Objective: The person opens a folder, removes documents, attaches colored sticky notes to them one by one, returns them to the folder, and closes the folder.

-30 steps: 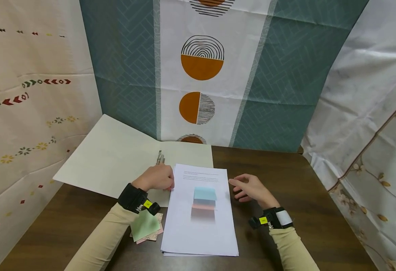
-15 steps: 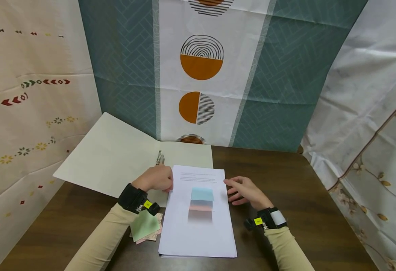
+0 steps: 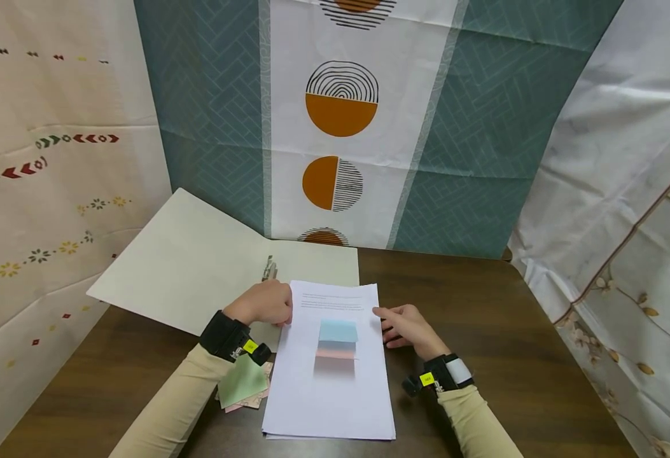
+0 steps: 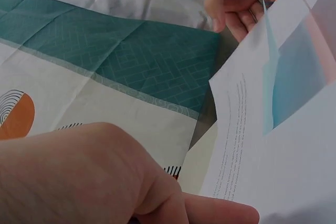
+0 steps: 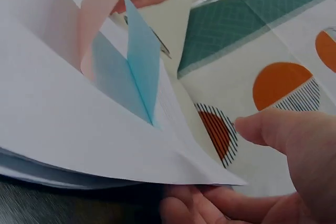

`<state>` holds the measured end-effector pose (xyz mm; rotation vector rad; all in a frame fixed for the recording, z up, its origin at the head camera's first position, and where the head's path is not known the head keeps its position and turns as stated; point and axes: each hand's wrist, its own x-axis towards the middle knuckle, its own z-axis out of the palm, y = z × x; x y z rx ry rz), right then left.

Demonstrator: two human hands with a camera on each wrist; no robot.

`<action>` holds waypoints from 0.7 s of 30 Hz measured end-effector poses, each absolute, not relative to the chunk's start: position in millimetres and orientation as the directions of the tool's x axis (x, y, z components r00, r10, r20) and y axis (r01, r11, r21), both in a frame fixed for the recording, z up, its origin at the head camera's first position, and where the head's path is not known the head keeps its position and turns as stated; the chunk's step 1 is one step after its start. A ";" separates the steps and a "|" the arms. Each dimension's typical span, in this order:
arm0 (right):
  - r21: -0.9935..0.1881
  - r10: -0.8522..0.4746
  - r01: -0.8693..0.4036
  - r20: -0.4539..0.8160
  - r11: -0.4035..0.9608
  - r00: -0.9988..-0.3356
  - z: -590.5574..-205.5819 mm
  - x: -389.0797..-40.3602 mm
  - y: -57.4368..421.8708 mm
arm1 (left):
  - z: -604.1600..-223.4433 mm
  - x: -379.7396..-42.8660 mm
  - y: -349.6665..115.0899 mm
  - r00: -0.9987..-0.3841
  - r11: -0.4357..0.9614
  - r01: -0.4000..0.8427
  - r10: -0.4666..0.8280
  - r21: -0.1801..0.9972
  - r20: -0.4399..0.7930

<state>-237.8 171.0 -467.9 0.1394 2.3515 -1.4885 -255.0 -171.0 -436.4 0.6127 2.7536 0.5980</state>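
Observation:
A stack of white paper (image 3: 335,407) lies on the table, printed with a few lines of text at its top. A blue sticky note (image 3: 338,331) and a pink sticky note (image 3: 336,353) stick up from the top sheet. At the stack's upper left edge, my left hand (image 3: 265,302) pinches the paper with curled fingers. My right hand (image 3: 409,327) touches the upper right edge. In the right wrist view, its thumb (image 5: 257,128) stands off the paper, while the other fingers (image 5: 194,205) are at the edge, partly hidden below the sheets.
A cream open folder (image 3: 191,254) with a metal clip (image 3: 269,268) lies behind my left hand. Beside the stack, partly under my left wrist, are green, pink and patterned paper squares (image 3: 245,381). Cloth curtains (image 3: 483,127) hang around the brown table (image 3: 455,280).
The stack has slid slightly left and toward me. My right hand has moved left and a little nearer, up to the paper's right edge. My left hand has stayed nearly still.

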 end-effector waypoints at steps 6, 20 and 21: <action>-0.854 -0.230 0.149 -0.296 0.499 -0.927 -469.4 -232.0 153.2 | -436.5 -253.8 -168.1 -0.869 0.819 0.361 0.469 0.445 -0.157; -0.907 -0.168 0.130 -0.212 0.401 -0.963 -474.1 -231.1 148.5 | -436.0 -254.5 -172.1 -0.871 0.823 0.337 0.456 0.457 -0.180; -0.907 -0.157 0.137 -0.215 0.398 -0.964 -473.0 -231.6 149.8 | -435.5 -254.8 -172.5 -0.871 0.823 0.337 0.457 0.458 -0.180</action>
